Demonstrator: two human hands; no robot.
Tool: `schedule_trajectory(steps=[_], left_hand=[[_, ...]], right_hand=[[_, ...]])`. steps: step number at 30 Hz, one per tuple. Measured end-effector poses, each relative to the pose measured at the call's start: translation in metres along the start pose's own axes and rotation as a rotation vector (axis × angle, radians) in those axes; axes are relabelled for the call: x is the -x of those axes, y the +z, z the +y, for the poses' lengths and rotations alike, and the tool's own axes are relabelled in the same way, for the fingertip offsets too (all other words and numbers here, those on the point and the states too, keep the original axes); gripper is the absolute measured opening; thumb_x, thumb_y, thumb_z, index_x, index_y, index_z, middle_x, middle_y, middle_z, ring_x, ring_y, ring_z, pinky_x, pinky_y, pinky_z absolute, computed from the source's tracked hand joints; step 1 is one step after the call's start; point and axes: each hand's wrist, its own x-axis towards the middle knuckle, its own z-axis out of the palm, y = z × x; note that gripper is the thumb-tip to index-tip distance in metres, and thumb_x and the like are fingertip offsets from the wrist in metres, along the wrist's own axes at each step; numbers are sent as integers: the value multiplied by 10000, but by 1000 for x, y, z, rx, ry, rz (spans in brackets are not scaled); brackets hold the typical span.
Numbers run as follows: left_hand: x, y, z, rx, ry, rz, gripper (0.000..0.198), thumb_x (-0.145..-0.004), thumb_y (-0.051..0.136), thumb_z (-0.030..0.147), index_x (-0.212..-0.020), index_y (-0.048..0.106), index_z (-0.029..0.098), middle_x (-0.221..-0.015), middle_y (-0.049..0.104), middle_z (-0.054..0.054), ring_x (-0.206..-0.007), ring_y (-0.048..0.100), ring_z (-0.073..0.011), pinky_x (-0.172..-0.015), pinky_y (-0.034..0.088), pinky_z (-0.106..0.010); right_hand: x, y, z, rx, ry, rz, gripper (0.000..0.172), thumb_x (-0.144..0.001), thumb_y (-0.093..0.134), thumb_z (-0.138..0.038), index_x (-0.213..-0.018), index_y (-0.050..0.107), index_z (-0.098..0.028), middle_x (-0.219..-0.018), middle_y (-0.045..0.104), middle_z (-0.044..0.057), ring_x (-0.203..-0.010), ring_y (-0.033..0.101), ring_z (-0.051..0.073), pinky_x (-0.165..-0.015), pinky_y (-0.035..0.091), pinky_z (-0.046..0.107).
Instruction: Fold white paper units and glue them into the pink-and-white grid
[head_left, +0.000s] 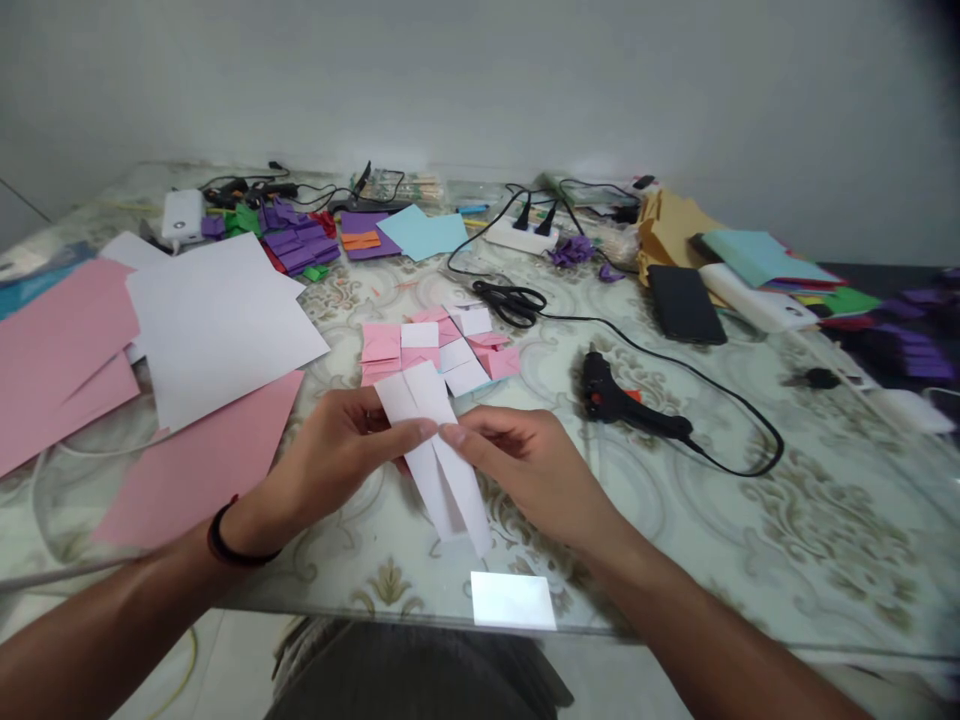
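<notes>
A strip of white paper (420, 400), its long edges folded in toward the middle, is held above the table between both hands. My left hand (349, 435) pinches its left edge, thumb on top and fingers behind. From the other side my right hand (517, 455) grips it the same way, the two thumb tips almost meeting at the centre fold. The lower end of the strip gapes slightly. Just behind it lie several folded pink and white paper pieces (380, 345). A small white paper rectangle (514, 600) rests at the table's front edge.
Large white sheets (225, 320) and pink sheets (60, 350) spread over the left. Black scissors (510, 302) lie behind the folded pieces. To the right are a corded black glue gun (630, 405) and a phone (685, 303). A power strip (521, 235) stands at the back.
</notes>
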Motion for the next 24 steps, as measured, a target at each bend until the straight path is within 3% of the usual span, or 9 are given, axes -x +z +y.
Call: schedule_trajectory(steps=[6, 12, 14, 20, 24], left_hand=[[-3, -4, -3, -3, 65, 135, 234, -880, 808, 397, -900, 813, 164, -838, 790, -45, -728, 682, -178, -658, 532, -278], [-3, -4, 0, -94, -20, -19, 325, -892, 773, 457, -795, 800, 148, -770, 788, -74, -740, 734, -238, -663, 565, -327], [-3, -4, 1, -121, -22, -7, 327, -883, 778, 465, -812, 809, 148, -785, 800, -81, -758, 747, -256, -673, 575, -341], [-4, -6, 1, -169, 50, 89, 286, -897, 775, 443, -923, 841, 166, -914, 839, -63, -772, 739, -214, -656, 552, -284], [-4, -6, 1, -172, 53, 102, 275, -887, 787, 436, -897, 844, 167, -894, 838, -55, -745, 728, -202, -636, 543, -270]], right_hand=[[1, 0, -2, 28, 19, -42, 305, -936, 696, -440, -775, 742, -184, -749, 683, 11, -685, 584, 147, -657, 498, 280], [0, -1, -1, 34, 13, -48, 315, -969, 654, -431, -797, 732, -179, -744, 658, 4, -683, 565, 139, -643, 459, 269], [0, -1, 0, 19, 18, -61, 309, -971, 652, -432, -805, 722, -181, -738, 640, -3, -672, 548, 134, -625, 433, 265], [1, -2, 3, 59, 71, -105, 366, -959, 675, -457, -716, 609, -192, -635, 450, -51, -562, 353, 104, -507, 233, 265], [1, -3, 4, 108, 64, -97, 402, -982, 638, -471, -695, 577, -197, -630, 368, -58, -561, 295, 106, -506, 208, 273]])
